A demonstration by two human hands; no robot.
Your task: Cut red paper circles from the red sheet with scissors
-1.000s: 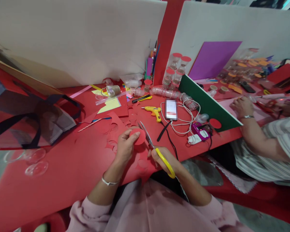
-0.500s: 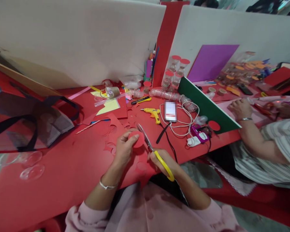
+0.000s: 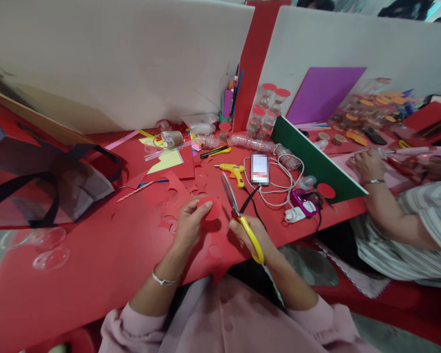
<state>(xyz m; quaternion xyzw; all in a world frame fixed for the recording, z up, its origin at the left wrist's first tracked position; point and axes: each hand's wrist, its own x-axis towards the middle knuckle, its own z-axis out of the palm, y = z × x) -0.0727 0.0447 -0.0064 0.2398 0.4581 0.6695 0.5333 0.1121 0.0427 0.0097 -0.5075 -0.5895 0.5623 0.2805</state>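
My left hand (image 3: 188,221) pinches a red paper circle (image 3: 210,209) by its left side, thumb on top. In my right hand (image 3: 250,235) are yellow-handled scissors (image 3: 250,236), their blades pointing up and away from me, apart from the circle. The blades look nearly closed. Red paper offcuts (image 3: 167,224) with round cut-outs lie on the red table (image 3: 95,274), just beyond and left of my left hand. A yellow glue gun (image 3: 232,172) rests beyond the scissors.
A phone (image 3: 260,169) lies by a coiled white cable and a purple power strip (image 3: 304,202). Behind are a box cutter (image 3: 215,152) and clear plastic pieces with red discs (image 3: 268,88). A green board (image 3: 316,162) separates a co-worker's hand (image 3: 367,164). A bag (image 3: 40,162) stands left.
The scissors in my right hand have moved up and to the right, away from the red circle. My left hand still holds the circle in nearly the same place.
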